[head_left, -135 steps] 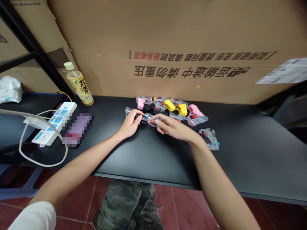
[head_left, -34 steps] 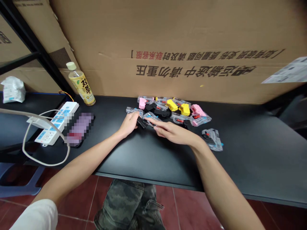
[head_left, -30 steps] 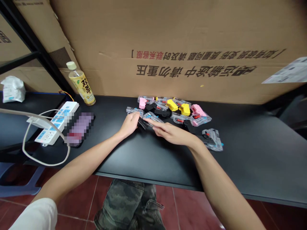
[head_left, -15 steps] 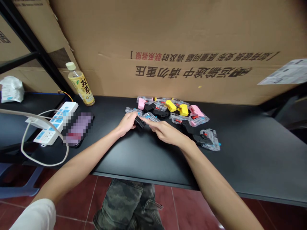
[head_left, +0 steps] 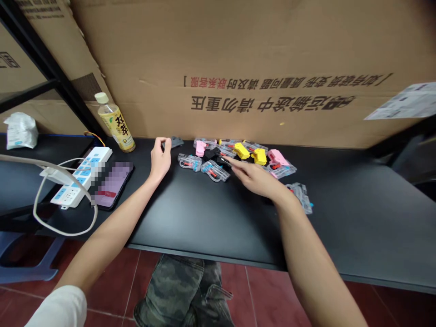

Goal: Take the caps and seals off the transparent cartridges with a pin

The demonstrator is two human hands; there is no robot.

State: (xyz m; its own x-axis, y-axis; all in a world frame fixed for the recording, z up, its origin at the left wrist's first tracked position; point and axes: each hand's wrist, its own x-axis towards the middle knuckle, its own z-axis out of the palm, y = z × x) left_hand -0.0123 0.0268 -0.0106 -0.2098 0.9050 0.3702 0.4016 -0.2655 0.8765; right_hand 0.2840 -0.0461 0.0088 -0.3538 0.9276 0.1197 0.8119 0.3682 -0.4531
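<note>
At the back left of the black table, my left hand (head_left: 160, 159) is raised with loosely curled fingers, a gap between thumb and forefinger, and nothing visible in it. Just right of its fingertips lies a flat dark grey piece (head_left: 176, 142). My right hand (head_left: 250, 176) reaches over the pile with fingers together around a thin dark object, too small to identify. Near its fingertips are black parts (head_left: 213, 153). Clear toy guns (head_left: 215, 171) with red and blue bits lie to their front left. Yellow pieces (head_left: 260, 156) and a pink piece (head_left: 277, 158) are behind my right hand.
A phone (head_left: 114, 186), a white power strip (head_left: 81, 177) with a looping cable and a yellow-labelled bottle (head_left: 117, 125) are at the left. A large cardboard sheet (head_left: 238, 54) stands behind the table. Another clear toy gun (head_left: 301, 196) lies right of my right forearm.
My left hand has moved back and left, away from my right hand, and let go of the black piece. My right hand has shifted right and slightly back over the pile.
</note>
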